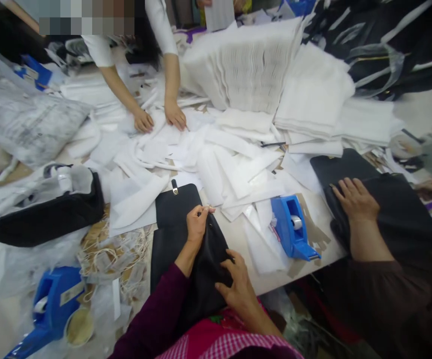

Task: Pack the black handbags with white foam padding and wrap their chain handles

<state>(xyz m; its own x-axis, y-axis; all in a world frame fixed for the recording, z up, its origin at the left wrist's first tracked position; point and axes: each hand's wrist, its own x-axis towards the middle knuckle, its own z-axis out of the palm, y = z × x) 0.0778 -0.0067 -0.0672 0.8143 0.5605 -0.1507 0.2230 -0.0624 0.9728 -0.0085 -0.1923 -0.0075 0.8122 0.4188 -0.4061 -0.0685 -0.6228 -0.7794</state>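
A black bag (pixel 178 259) with an opened flap lies in front of me, its small metal clasp (pixel 175 189) at the far end. Over the bag's right edge, my left hand (pixel 196 224) is closed in a pinch. Something small and pale shows at its fingertips, too small to name. Nearer my body, my right hand (pixel 238 281) has its thumb and fingers curved and spread apart against the bag's right side.
A blue tape dispenser (pixel 289 227) stands to the right, another blue dispenser (pixel 57 299) at lower left. Stringed tags (pixel 118 259) lie left of the bag. White sheets (pixel 234 169) cover the middle. A co-worker's hand (pixel 358 199) rests on another black bag (pixel 391 204); another person's hands (pixel 174 114) work opposite.
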